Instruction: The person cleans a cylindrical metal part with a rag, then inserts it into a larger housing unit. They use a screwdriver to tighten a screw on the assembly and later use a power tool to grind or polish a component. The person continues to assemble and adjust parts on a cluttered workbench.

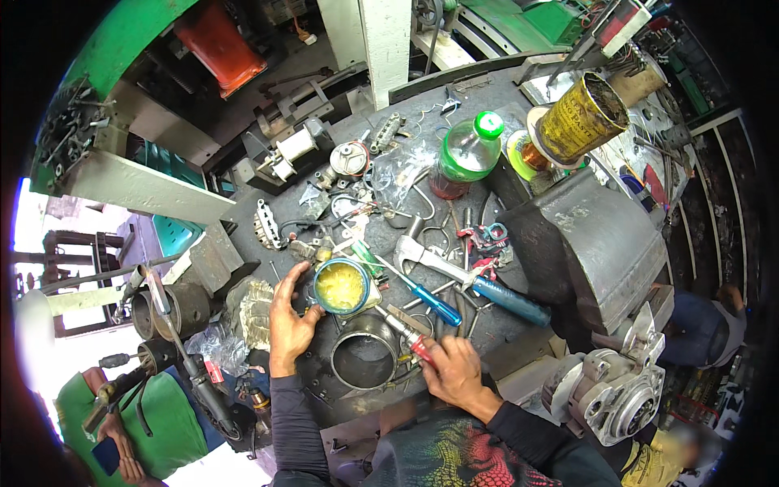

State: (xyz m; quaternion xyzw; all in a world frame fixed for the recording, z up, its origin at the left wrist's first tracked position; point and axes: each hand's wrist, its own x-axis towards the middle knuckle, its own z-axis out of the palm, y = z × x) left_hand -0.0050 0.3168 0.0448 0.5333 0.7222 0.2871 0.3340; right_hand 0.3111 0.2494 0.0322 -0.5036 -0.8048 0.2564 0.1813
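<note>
Blue tub in left hand: yellow paste.

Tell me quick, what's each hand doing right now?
Left hand: curved at the left side of the blue tub of yellow paste; whether it grips cannot be told.
Right hand: closed, holding the red-handled tool.

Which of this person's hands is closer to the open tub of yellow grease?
The left hand: it is right at the left edge of the tub. The right hand is farther off, to the tub's lower right, holding a red tool.
</note>
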